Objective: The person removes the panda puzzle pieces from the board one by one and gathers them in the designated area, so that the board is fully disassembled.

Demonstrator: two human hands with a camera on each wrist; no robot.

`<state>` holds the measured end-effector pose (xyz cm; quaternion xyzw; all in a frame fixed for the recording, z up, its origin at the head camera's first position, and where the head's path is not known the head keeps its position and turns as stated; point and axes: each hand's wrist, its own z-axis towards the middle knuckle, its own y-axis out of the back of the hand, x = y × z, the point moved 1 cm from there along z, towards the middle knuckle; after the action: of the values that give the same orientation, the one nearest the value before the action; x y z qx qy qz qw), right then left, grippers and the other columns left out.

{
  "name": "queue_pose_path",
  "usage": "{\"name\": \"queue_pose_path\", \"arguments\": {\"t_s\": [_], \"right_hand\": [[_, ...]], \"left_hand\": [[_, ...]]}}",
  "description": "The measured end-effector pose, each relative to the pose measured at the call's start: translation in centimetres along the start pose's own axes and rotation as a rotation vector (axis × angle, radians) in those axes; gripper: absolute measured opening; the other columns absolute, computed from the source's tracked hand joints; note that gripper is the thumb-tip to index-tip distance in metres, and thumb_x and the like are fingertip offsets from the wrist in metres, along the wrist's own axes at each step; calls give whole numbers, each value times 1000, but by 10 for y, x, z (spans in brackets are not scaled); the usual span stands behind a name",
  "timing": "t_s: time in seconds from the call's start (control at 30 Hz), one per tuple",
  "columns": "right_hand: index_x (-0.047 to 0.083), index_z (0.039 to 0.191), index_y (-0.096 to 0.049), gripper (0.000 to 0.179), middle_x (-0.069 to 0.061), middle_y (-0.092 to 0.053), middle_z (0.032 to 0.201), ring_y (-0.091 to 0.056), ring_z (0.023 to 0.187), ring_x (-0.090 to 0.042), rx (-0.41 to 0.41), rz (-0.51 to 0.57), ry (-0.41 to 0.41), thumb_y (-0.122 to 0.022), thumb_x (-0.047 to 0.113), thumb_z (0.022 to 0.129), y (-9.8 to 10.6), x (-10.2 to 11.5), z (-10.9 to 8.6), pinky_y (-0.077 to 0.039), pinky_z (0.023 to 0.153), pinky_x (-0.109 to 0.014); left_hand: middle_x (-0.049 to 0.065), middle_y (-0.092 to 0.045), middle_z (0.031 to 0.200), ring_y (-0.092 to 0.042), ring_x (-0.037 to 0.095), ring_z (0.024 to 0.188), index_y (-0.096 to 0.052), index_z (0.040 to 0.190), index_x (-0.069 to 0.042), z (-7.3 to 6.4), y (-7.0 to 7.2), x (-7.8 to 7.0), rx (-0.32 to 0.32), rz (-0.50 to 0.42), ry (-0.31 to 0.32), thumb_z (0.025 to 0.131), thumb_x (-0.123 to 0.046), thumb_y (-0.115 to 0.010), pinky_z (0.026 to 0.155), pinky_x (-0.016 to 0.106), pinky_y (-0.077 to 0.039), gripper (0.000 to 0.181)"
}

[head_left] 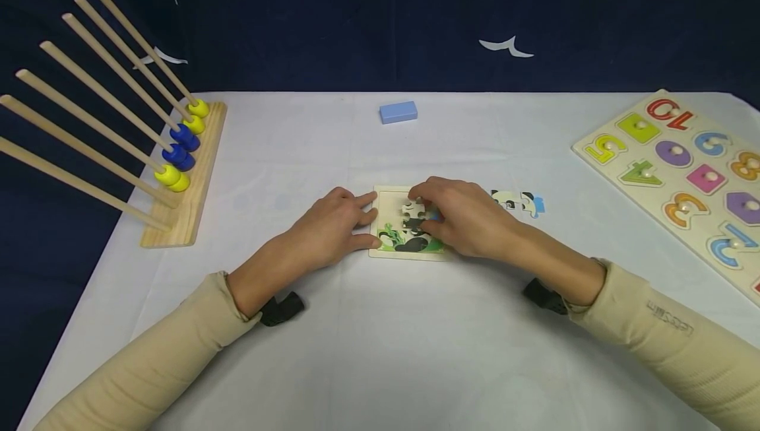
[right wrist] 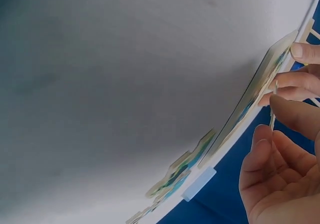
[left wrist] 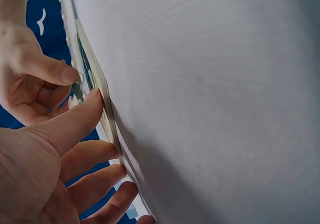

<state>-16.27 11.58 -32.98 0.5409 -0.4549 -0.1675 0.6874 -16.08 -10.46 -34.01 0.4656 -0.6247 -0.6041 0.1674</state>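
Observation:
A small wooden jigsaw board (head_left: 389,204) with a panda picture lies in the middle of the table. My left hand (head_left: 335,230) steadies its left edge, thumb and fingers extended against the rim. Above the board, my right hand (head_left: 466,216) pinches a black-and-white puzzle piece (head_left: 413,209) between thumb and fingers. The right wrist view shows this piece (right wrist: 273,107) edge-on, tilted up from the tray. Panda and green leaf pieces (head_left: 410,241) fill the near part of the tray; my right hand hides its right side. Loose puzzle pieces (head_left: 518,202) lie beyond the right wrist.
A blue block (head_left: 398,112) lies behind the board on the white tablecloth (head_left: 392,345). At the left stands a wooden peg rack (head_left: 202,193) with tall rods and yellow and blue beads. A number-and-shape knob puzzle (head_left: 647,190) lies at the right.

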Motion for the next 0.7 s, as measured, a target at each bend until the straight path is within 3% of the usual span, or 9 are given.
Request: {"name": "queue_pose_path", "arguments": {"t_s": [0.7], "right_hand": [[4, 112, -68, 32, 0, -62, 90, -55, 73, -9, -80, 129, 21, -78, 5, 82, 17, -23, -37, -47, 68, -32]], "left_hand": [[13, -41, 152, -43, 36, 129, -62, 134, -5, -2, 0, -2, -3, -7, 9, 90, -35, -73, 102, 47, -41, 54]]}}
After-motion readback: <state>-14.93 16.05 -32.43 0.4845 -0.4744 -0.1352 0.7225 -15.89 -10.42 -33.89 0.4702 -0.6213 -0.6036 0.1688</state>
